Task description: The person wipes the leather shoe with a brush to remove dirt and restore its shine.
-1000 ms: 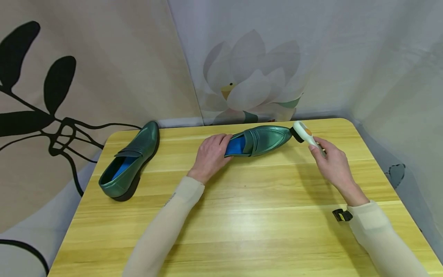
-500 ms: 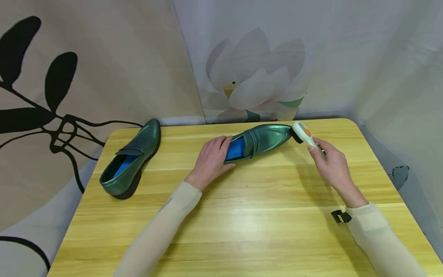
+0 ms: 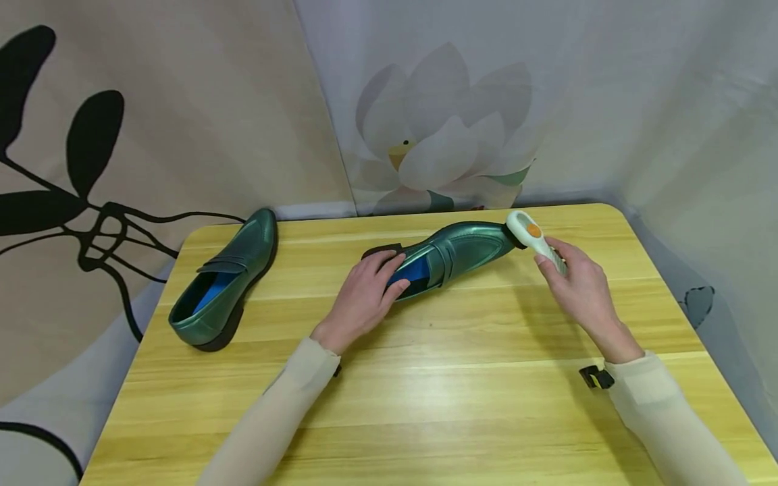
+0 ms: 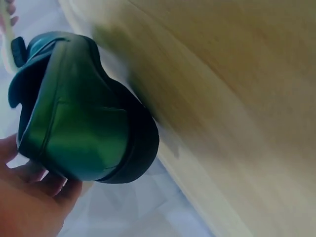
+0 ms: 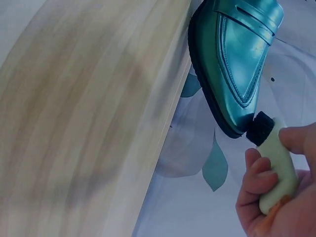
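A green leather loafer (image 3: 471, 244) with a blue insole lies tilted near the table's back edge, its toe to the right. My left hand (image 3: 358, 297) grips it at the heel, with fingers over the far side and the thumb by the opening. In the left wrist view the loafer's heel (image 4: 89, 133) is large, with fingers (image 4: 49, 190) against its side. My right hand (image 3: 580, 287) holds a shoe brush (image 3: 527, 231) with a white handle and orange spot. In the right wrist view the brush's dark bristles (image 5: 260, 128) touch the loafer's toe tip (image 5: 237, 121).
A matching green loafer (image 3: 227, 290) stands on the left side of the wooden table (image 3: 437, 398), toe pointing to the back. Printed fabric (image 3: 444, 121) hangs close behind the table's back edge.
The loafer has rolled over somewhat, so its dark heel block now shows on the far side. My left hand has shifted a little left and nearer. The brush stays at the toe, its head turned slightly.
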`<state>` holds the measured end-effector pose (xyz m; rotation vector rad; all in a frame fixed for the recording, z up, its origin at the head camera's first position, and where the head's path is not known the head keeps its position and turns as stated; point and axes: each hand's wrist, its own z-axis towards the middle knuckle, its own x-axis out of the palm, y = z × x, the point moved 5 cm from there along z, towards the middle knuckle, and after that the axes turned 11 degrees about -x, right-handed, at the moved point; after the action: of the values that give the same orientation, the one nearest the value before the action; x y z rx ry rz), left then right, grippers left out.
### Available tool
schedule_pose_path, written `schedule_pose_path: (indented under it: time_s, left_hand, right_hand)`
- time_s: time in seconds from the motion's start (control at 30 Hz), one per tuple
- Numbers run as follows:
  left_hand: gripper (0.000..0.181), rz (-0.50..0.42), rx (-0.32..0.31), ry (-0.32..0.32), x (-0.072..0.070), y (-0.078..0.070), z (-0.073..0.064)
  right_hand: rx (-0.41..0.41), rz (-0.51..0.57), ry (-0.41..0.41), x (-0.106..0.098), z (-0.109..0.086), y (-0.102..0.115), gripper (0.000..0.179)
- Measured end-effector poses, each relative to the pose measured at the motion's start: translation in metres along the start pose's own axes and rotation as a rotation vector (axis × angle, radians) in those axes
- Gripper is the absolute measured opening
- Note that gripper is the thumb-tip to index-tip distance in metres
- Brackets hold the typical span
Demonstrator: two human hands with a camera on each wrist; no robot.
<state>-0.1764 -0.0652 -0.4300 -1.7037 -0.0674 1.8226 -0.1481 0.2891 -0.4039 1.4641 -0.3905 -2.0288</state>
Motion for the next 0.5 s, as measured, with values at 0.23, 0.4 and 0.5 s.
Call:
schedule_pose_path:
  time_s: [0.23,0.4,0.5]
  left_hand:
    - [0.045,-0.170,-0.070,0.038,-0.003,0.009,-0.001]
    - [0.038,-0.374,-0.146,0.134,-0.006,0.017,0.002]
    - [0.037,-0.398,-0.169,0.183,-0.006,0.020,0.003]
  right_hand:
    - [-0.036,-0.014,-0.002,-0.002,-0.002,0.008,0.046]
    - [-0.041,-0.021,0.012,-0.003,-0.004,0.007,0.047]
    - [-0.040,-0.027,0.013,-0.005,-0.005,0.007,0.047]
